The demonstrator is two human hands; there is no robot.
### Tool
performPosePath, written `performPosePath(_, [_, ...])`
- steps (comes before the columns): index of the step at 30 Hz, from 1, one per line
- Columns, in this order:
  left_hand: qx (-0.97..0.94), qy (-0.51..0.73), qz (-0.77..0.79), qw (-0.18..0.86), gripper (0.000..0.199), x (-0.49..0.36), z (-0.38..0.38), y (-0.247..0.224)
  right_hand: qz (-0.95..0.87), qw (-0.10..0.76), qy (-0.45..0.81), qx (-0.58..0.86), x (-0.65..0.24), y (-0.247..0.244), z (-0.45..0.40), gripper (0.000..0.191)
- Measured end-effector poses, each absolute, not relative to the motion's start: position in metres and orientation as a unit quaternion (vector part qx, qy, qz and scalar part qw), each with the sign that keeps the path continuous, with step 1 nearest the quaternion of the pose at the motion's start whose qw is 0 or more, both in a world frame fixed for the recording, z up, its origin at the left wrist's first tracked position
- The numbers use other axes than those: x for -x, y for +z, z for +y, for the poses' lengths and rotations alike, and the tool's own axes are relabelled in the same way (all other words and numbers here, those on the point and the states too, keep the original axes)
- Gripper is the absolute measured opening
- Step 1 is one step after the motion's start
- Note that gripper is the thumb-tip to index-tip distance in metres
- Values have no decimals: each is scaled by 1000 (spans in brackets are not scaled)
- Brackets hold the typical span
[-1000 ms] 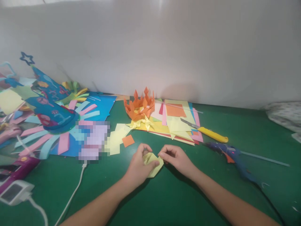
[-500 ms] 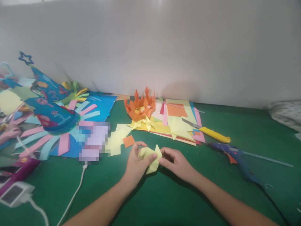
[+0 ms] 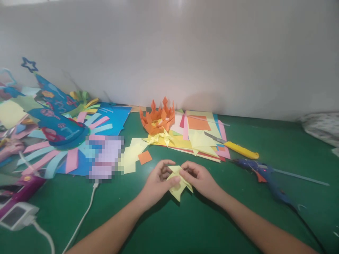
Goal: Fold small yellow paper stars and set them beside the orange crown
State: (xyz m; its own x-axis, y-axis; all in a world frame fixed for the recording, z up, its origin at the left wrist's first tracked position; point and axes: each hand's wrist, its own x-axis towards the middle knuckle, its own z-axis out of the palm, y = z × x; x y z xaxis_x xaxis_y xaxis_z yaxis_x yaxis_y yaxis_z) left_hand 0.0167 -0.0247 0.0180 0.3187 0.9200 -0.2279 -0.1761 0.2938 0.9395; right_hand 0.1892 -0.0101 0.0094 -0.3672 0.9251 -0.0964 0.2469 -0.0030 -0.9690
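A folded piece of pale yellow paper (image 3: pixel 178 187) is held between both hands above the green table, with pointed flaps hanging toward me. My left hand (image 3: pixel 160 181) grips its left side, thumb on top and fingers curled behind. On the upper right part, my right hand (image 3: pixel 198 176) pinches the paper between thumb and fingers. Just beyond the hands lie a small orange square (image 3: pixel 144 157) and several pale yellow sheets (image 3: pixel 129 160). Farther back, an orange folded-paper crown (image 3: pixel 157 121) stands behind small yellow folded pieces (image 3: pixel 167 138).
A yellow cutter (image 3: pixel 242 150) with its blade out rests partly on stacked coloured paper (image 3: pixel 185 143). A blue glue gun (image 3: pixel 272 176) lies at right. Blue cone hats (image 3: pixel 57 123), a phone (image 3: pixel 107 158) with a cable and a purple tool (image 3: pixel 22 192) are at left.
The yellow paper has been turned, so its points now face down toward me. My right hand has moved from its right edge onto its upper part.
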Motion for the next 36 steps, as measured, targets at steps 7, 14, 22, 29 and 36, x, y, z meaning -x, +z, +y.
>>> performPosePath(7, [-423,373,467,681,35,-17,-23,12,-644,310,523,464,-191,13,-10,27])
performPosePath(14, [-372,438,446,686,32,-13,-20,13,-617,314,545,473,-191,15,-6,33])
performPosePath(22, [-477,381,484,627,23,-11,-18,12,-649,303,503,483,-191,15,-8,28])
performPosePath(29, [-455,403,489,625,24,-11,-19,11,-636,329,497,490,-187,17,-9,23])
performPosePath(36, [-465,390,508,612,21,-11,-16,10,-671,342,456,475,-188,11,-9,24])
